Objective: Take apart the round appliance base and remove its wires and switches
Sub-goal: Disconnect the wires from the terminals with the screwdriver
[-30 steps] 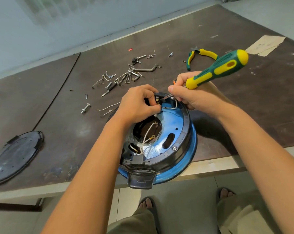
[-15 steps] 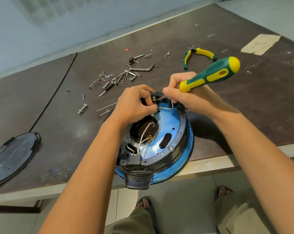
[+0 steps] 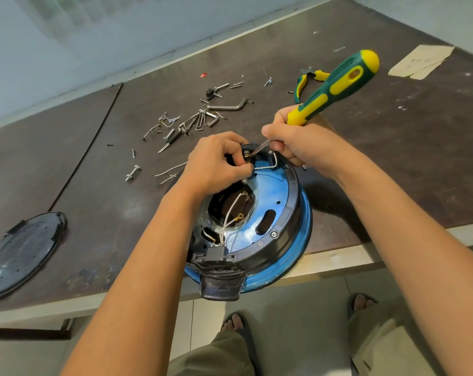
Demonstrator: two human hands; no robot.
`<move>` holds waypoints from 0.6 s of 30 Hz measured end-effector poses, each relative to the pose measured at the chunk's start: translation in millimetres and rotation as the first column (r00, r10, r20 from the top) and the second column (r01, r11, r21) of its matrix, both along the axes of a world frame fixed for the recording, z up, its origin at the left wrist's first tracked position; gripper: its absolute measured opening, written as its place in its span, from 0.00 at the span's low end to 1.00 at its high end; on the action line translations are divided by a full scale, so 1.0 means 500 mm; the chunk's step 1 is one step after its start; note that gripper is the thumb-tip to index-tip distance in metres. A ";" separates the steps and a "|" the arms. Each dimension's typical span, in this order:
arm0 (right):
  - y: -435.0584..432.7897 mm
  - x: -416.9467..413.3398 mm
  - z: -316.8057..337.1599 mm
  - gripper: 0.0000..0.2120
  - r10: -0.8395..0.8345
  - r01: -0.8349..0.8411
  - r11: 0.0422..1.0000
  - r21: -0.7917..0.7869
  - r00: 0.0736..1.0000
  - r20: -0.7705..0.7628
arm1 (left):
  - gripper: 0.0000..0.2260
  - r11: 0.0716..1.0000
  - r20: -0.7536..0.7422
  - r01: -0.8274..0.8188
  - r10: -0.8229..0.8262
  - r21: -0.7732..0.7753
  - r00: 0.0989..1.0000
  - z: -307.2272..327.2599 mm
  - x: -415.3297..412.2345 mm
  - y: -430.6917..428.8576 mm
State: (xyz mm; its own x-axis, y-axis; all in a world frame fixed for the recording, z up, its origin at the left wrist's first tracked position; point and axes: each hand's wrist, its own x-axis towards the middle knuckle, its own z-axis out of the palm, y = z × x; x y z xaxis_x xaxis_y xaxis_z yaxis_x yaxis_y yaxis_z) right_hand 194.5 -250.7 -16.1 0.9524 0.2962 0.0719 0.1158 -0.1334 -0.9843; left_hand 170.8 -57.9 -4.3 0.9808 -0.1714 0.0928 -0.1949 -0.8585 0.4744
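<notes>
Your screwdriver [image 3: 335, 85] has tipped steeper; right hand [image 3: 305, 150] grips it, prying just past the curled fingertips of your left hand [image 3: 216, 164], which pinch the white wire [image 3: 267, 167] steady.

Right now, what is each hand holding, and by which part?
The right hand grips the screwdriver by its handle's lower end and shaft. The left hand pinches a white wire near its end, over the round appliance base.

We are looking at the round blue-and-black appliance base [image 3: 269, 195], lying open-side up and overhanging the tabletop's [image 3: 392, 164] near edge; white wires [image 3: 267, 166] are looping across its central hole and far rim.
</notes>
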 end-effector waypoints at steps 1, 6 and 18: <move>0.001 -0.001 0.001 0.18 0.001 -0.001 1.000 0.024 1.000 -0.028 | 0.09 1.000 -0.002 0.001 -0.001 -0.001 1.000 0.000 0.000 0.000; 0.003 -0.004 0.006 0.17 0.010 -0.004 0.998 0.069 0.996 -0.083 | 0.09 1.000 0.009 0.007 -0.007 0.003 1.000 0.001 -0.001 -0.001; 0.012 -0.013 0.011 0.14 -0.065 0.079 0.994 0.079 0.985 -0.162 | 0.09 1.000 -0.007 0.004 -0.004 0.000 1.000 0.002 -0.004 -0.001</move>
